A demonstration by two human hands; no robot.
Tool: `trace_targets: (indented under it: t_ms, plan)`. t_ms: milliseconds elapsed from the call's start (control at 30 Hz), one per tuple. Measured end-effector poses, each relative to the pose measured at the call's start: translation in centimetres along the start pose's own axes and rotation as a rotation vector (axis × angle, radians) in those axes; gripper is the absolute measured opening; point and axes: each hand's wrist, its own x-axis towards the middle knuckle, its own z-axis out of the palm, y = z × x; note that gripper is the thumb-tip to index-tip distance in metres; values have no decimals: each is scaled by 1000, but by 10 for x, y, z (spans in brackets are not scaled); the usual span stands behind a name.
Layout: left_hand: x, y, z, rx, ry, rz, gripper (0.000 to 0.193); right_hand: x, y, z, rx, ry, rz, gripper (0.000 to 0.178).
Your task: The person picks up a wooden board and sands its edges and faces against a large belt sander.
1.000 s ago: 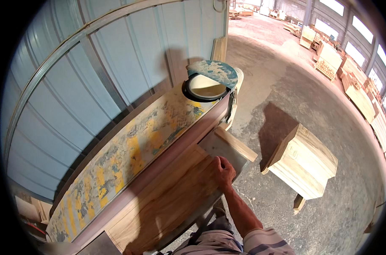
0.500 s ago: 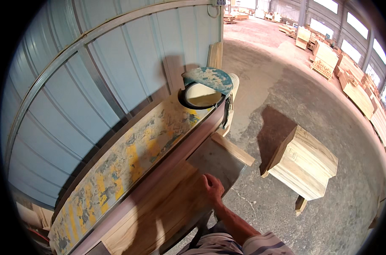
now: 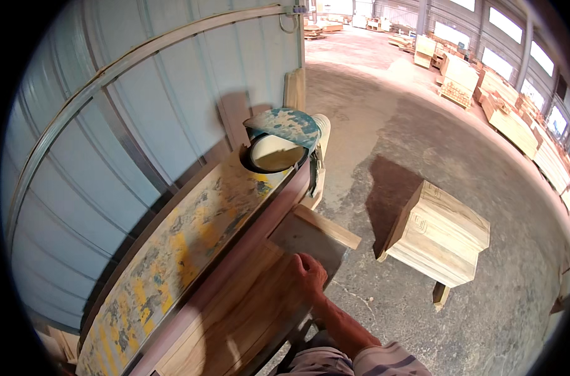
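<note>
A wide wooden board [image 3: 247,307] with brown grain lies flat on the grey metal table [image 3: 310,237] of a belt sanding machine. Its long left edge runs along the pinkish upright belt [image 3: 235,276]. My right hand [image 3: 310,276] is closed at the board's far right corner, thumb uppermost and fingers curled at the edge; the fingertips are hidden. Past the board's far end, a wooden strip [image 3: 327,227] crosses the table. My left hand is out of the picture.
The machine's worn yellow-and-grey top [image 3: 172,269] ends at a round drum opening under a chipped green cover [image 3: 285,125]. Blue metal wall panels [image 3: 172,106] stand on the left. A stack of boards [image 3: 438,232] rests on the concrete floor to the right. Timber piles [image 3: 511,122] line the far side.
The view has shifted, so the machine and the stack sit further left. My right hand and the board have moved slightly forward along the belt, nearer the wooden strip.
</note>
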Motion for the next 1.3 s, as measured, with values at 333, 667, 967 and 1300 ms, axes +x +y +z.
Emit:
trace_targets:
  t_ms: [333, 667, 967, 1300]
  plan:
    - [10, 17, 34, 42, -50, 9, 18, 2, -2, -5, 83, -80, -8, 31]
    - [15, 35, 61, 68, -97, 30, 21, -10, -8, -2, 63, -41, 19, 32]
    - [16, 41, 81, 95, -126, 24, 26, 5, -10, -11, 149, -50, -7, 31]
    - [16, 53, 103, 118, -144, 33, 33, -5, 0, 2, 93, -56, 2, 31]
